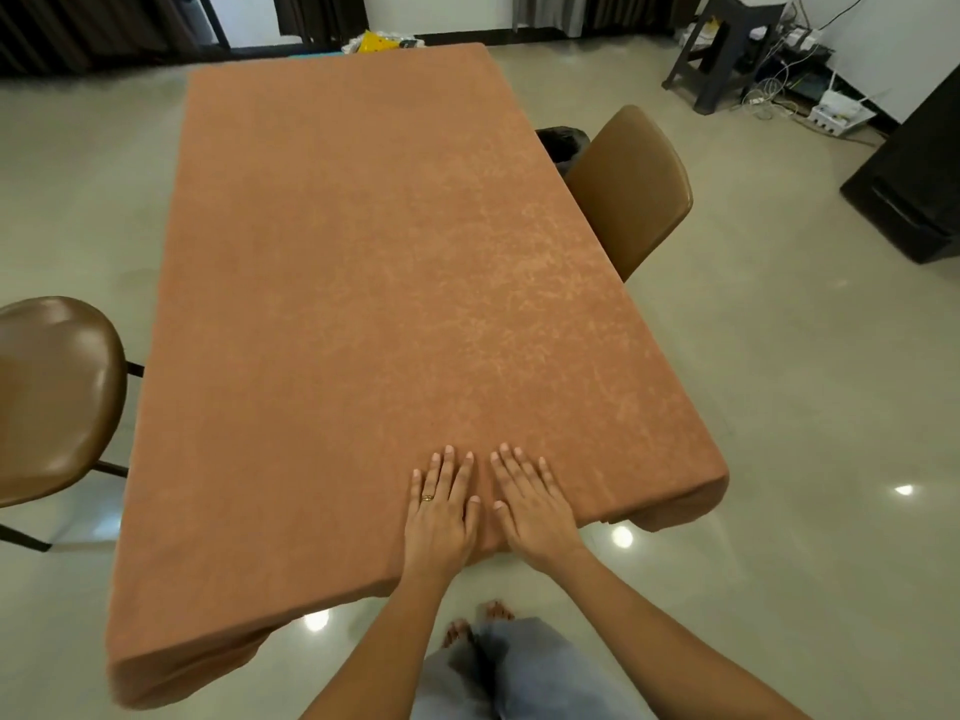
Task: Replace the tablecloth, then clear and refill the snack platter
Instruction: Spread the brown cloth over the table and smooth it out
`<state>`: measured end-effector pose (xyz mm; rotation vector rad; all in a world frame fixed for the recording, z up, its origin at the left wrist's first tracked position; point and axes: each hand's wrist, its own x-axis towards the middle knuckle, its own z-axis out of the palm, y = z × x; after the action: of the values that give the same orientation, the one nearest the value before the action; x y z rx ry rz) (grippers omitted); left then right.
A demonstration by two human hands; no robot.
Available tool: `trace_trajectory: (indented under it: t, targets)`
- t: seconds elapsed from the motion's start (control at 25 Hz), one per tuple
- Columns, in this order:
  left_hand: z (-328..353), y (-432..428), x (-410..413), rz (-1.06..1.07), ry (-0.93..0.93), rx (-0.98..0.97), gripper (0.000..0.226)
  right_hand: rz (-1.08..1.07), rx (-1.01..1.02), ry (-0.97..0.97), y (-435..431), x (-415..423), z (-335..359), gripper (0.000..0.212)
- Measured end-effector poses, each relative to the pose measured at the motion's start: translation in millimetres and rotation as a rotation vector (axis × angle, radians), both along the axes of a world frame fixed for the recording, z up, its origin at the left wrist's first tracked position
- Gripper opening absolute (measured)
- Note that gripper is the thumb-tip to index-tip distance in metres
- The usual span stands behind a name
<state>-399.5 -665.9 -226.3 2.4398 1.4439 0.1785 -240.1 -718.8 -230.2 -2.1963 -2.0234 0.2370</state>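
Observation:
A terracotta-orange tablecloth (353, 283) covers the whole long table and hangs over its near edge and corners. My left hand (441, 504) lies flat on the cloth near the front edge, fingers apart, a ring on one finger. My right hand (530, 498) lies flat right beside it, palm down, holding nothing. No snack platter is in view.
A brown chair (631, 189) stands at the table's right side, another brown chair (57, 392) at its left. A black bin (563, 142) sits behind the right chair. A yellow bag (376, 41) lies beyond the far end. A dark stool (727, 49) and cables are at the back right.

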Motion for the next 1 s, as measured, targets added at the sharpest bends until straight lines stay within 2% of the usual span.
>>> trace_trajectory:
  t: [0.16,0.28,0.48,0.56,0.84,1.0]
  targets:
    - [-4,-2,-9,0.04,0.052,0.017,0.057,-0.22,-0.013,-0.005,-15,79,-1,0.064]
    - [0,-8,7,0.051,0.092,0.017,0.057,-0.271,-0.045,0.015,-12,89,2,0.066]
    - [-2,-19,86,0.062,0.07,0.004,0.056,0.087,-0.072,0.05,4,67,2,0.062]
    - [-7,-26,106,0.126,0.081,0.004,0.056,0.118,-0.023,0.043,2,99,2,0.063]
    - [-10,-32,110,0.264,0.098,0.037,0.058,0.207,-0.085,0.019,-14,249,3,0.069]
    - [-4,-51,163,0.473,0.058,-0.03,0.057,0.352,-0.133,0.077,-13,260,2,0.066]
